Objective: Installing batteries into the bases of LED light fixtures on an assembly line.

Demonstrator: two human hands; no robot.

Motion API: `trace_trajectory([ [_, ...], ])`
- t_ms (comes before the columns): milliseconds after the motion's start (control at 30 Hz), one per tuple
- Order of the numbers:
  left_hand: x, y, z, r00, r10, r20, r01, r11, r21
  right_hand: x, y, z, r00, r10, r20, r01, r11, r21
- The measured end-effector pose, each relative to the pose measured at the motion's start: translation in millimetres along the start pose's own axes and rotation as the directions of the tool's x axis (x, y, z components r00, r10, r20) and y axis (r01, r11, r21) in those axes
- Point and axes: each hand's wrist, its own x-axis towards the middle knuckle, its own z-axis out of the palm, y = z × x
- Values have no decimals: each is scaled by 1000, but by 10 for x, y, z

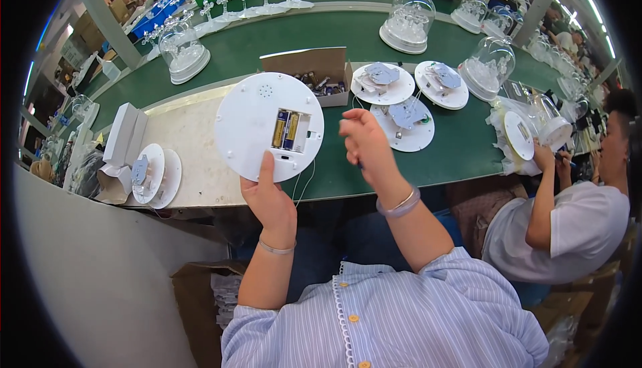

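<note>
My left hand [271, 201] grips a white round base [242, 124] by its lower edge, thumb lying on the face turned toward me. In the base's open battery compartment [313, 142] sit batteries [286, 130] with gold and dark blue wrappers, side by side. Thin white wires hang below the disc. To the right of it, apart from it, my right hand [369, 144] has its fingers curled in. A small dark tip shows under that hand, too little to name. Behind the base stands an open cardboard box [284, 64] with loose batteries [324, 87] inside.
More white round bases [408, 142] with grey parts lie on the green table [461, 140]; others [159, 174] lean at left beside a white box [124, 137]. Glass domes [408, 23] stand further back. At right, a co-worker [562, 221] handles another base [519, 135].
</note>
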Motion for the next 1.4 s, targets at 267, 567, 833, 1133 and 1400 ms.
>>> trace_trajectory([
  [267, 26, -53, 51, 994, -111, -3, 111, 993, -34, 111, 101, -251, 935, 351, 45, -217, 468, 857],
  [567, 223, -340, -168, 960, -278, 20, 271, 948, 167, 103, 87, -148, 1000, -26, -14, 29, 852, 523],
  [833, 225, -508, -287, 973, -192, 130, 158, 959, 235, 166, 424, 6, 803, -540, 254, 589, 651, -478],
  [1133, 185, -511, -301, 979, -120, 167, 67, 953, 295, 203, 530, -194, 727, -533, 434, 625, 251, -739],
  [1400, 191, -508, -326, 983, -81, 165, 21, 942, 336, -154, 332, -295, 809, -513, 287, 364, 53, -930],
])
